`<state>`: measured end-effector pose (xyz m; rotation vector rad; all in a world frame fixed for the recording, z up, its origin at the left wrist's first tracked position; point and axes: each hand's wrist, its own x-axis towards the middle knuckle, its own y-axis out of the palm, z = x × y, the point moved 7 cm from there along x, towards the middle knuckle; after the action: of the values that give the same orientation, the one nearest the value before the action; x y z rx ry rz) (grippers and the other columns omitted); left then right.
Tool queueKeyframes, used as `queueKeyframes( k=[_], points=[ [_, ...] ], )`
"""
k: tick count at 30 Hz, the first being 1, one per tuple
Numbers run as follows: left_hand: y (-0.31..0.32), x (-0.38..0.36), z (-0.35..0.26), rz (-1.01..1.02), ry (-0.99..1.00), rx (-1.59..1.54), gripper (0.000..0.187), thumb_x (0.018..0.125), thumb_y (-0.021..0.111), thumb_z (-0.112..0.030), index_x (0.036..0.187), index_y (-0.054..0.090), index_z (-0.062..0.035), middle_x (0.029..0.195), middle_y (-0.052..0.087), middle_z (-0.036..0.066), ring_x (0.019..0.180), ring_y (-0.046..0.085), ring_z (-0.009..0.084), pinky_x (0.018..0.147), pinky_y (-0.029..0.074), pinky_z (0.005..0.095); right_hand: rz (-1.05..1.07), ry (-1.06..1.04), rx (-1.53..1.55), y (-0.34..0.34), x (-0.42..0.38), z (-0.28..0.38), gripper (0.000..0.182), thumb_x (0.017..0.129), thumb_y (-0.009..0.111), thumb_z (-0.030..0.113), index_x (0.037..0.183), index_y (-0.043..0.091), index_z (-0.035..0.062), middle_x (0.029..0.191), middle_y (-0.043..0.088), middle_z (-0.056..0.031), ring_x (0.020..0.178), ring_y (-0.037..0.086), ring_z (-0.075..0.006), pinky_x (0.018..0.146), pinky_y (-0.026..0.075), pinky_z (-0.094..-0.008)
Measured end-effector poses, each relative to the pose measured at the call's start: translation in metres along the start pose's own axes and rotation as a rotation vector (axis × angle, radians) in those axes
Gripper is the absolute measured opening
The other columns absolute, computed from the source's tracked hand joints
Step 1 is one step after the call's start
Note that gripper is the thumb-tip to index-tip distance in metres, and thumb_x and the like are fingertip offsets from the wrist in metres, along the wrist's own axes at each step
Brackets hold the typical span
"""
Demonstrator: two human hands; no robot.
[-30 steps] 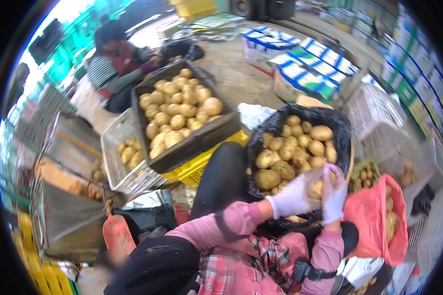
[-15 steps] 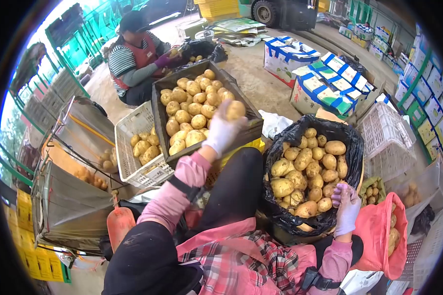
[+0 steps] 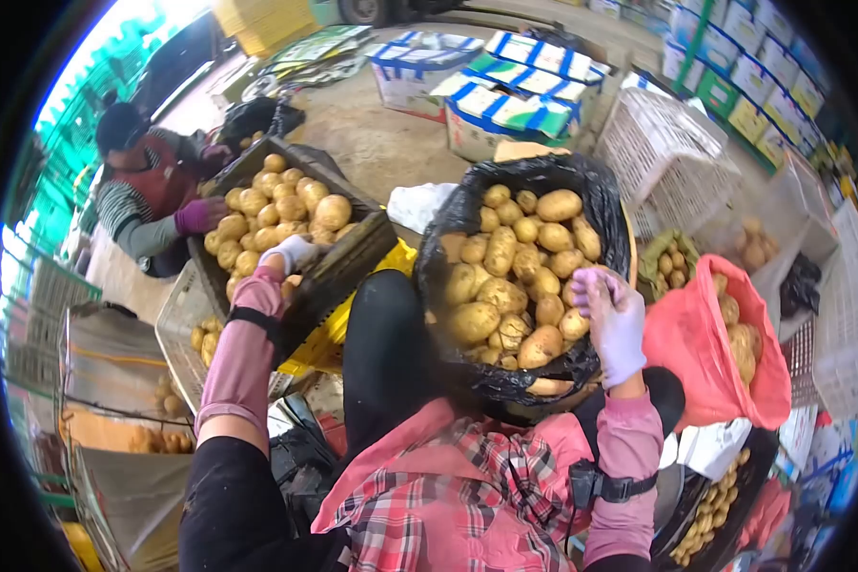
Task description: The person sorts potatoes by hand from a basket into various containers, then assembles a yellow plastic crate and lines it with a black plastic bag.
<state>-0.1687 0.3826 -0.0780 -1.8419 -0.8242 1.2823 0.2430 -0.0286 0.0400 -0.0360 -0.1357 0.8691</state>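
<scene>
My left hand (image 3: 291,253), in a white glove, rests at the near corner of a dark crate (image 3: 353,262) heaped with potatoes (image 3: 276,205); I see no potato in it. My right hand (image 3: 615,319), in a pale purple glove, lies with fingers spread on the potatoes (image 3: 510,267) at the right side of a black bag (image 3: 458,205) between my knees. It touches a small potato (image 3: 574,324) near the bag's rim.
A red bag (image 3: 691,334) of potatoes sits right of the black bag. The dark crate stands on a yellow crate (image 3: 329,334), with a white basket (image 3: 176,319) of potatoes beside it. Another person (image 3: 143,195) crouches behind the crate. Boxes (image 3: 505,95) and white crates (image 3: 667,157) stand beyond.
My left hand carried a potato from the black bag to the dark crate, let it go and drew back to the crate's near corner. My right hand stayed on the bag's potatoes.
</scene>
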Motion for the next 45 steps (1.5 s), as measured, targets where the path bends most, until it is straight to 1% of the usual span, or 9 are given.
queueKeyframes(
  k=[5, 8, 13, 19, 26, 36, 39, 41, 45],
  points=[
    [-0.053, -0.110, -0.189, -0.774, 0.501, -0.271, 0.043, 0.087, 0.060, -0.034, 0.115, 0.065, -0.0013, 0.102, 0.069, 0.022, 0.100, 0.065, 0.0363, 0.089, 0.049, 0.0438, -0.106, -0.019, 0.112, -0.019, 0.005, 0.015, 0.025, 0.099, 0.059, 0.024, 0.103, 0.068, 0.0006, 0.087, 0.068, -0.0037, 0.071, 0.062, -0.0066, 0.063, 0.048, -0.0183],
    [0.008, -0.117, -0.305, -0.444, 0.712, -0.046, 0.041, 0.092, 0.058, -0.029, 0.120, 0.061, 0.0001, 0.101, 0.069, 0.021, 0.092, 0.068, 0.0277, 0.081, 0.051, 0.0366, -0.153, -0.026, 0.154, -0.029, 0.007, 0.017, 0.023, 0.100, 0.058, 0.021, 0.102, 0.068, 0.0005, 0.087, 0.068, -0.0037, 0.071, 0.061, -0.0059, 0.062, 0.047, -0.0181],
    [0.164, -0.005, -0.353, 0.079, 0.318, -0.078, 0.044, 0.081, 0.063, -0.031, 0.106, 0.068, 0.0036, 0.112, 0.067, 0.025, 0.106, 0.065, 0.0361, 0.092, 0.051, 0.0395, -0.131, 0.039, 0.254, -0.027, 0.008, 0.009, 0.019, 0.099, 0.059, 0.017, 0.101, 0.067, -0.0005, 0.089, 0.068, -0.0040, 0.072, 0.060, -0.0056, 0.062, 0.047, -0.0180],
    [0.212, 0.034, -0.348, -0.400, 0.072, 0.019, 0.039, 0.078, 0.070, -0.029, 0.104, 0.067, 0.0002, 0.105, 0.069, 0.020, 0.111, 0.064, 0.0298, 0.095, 0.051, 0.0378, -0.149, -0.015, 0.262, -0.030, 0.012, 0.011, 0.027, 0.099, 0.058, 0.024, 0.104, 0.067, -0.0010, 0.088, 0.069, -0.0058, 0.073, 0.063, -0.0093, 0.064, 0.050, -0.0214],
    [0.193, -0.010, -0.337, 0.372, -0.091, -0.934, 0.050, 0.077, 0.079, -0.027, 0.118, 0.062, -0.0044, 0.118, 0.063, 0.010, 0.087, 0.066, 0.0229, 0.073, 0.057, 0.0356, -0.107, 0.034, 0.351, -0.028, 0.014, 0.009, 0.022, 0.099, 0.059, 0.019, 0.104, 0.066, -0.0016, 0.088, 0.067, -0.0038, 0.072, 0.060, -0.0064, 0.064, 0.047, -0.0189],
    [0.229, -0.020, -0.356, 0.349, -0.169, -0.889, 0.064, 0.080, 0.079, -0.034, 0.131, 0.055, -0.0029, 0.126, 0.059, 0.013, 0.103, 0.062, 0.0250, 0.074, 0.057, 0.0347, -0.067, 0.060, 0.325, -0.019, 0.008, 0.007, 0.028, 0.100, 0.058, 0.025, 0.104, 0.067, -0.0004, 0.086, 0.069, -0.0052, 0.071, 0.063, -0.0090, 0.062, 0.050, -0.0212],
    [0.261, 0.059, -0.362, 0.004, 1.085, 0.200, 0.059, 0.080, 0.079, -0.033, 0.128, 0.057, -0.0083, 0.121, 0.062, 0.010, 0.098, 0.063, 0.0238, 0.076, 0.057, 0.0358, -0.108, 0.064, 0.363, -0.026, 0.016, -0.001, 0.028, 0.100, 0.058, 0.026, 0.103, 0.067, -0.0003, 0.086, 0.069, -0.0051, 0.070, 0.063, -0.0086, 0.062, 0.049, -0.0207],
    [0.274, 0.068, -0.351, 0.540, 0.386, -0.907, 0.053, 0.082, 0.077, -0.026, 0.128, 0.056, -0.0116, 0.115, 0.065, 0.007, 0.102, 0.064, 0.0221, 0.081, 0.056, 0.0382, -0.138, 0.057, 0.366, -0.034, 0.022, 0.001, 0.027, 0.099, 0.059, 0.026, 0.102, 0.067, -0.0001, 0.085, 0.068, -0.0044, 0.069, 0.062, -0.0082, 0.061, 0.049, -0.0204],
    [0.154, -0.094, -0.391, 0.704, 0.548, -1.263, 0.055, 0.085, 0.074, -0.024, 0.133, 0.051, -0.0118, 0.119, 0.062, 0.005, 0.112, 0.060, 0.0199, 0.086, 0.054, 0.0382, -0.118, 0.023, 0.175, -0.030, 0.023, -0.018, 0.031, 0.095, 0.066, 0.018, 0.120, 0.059, 0.0011, 0.100, 0.063, -0.0060, 0.078, 0.059, -0.0089, 0.069, 0.049, -0.0209]
  ],
)
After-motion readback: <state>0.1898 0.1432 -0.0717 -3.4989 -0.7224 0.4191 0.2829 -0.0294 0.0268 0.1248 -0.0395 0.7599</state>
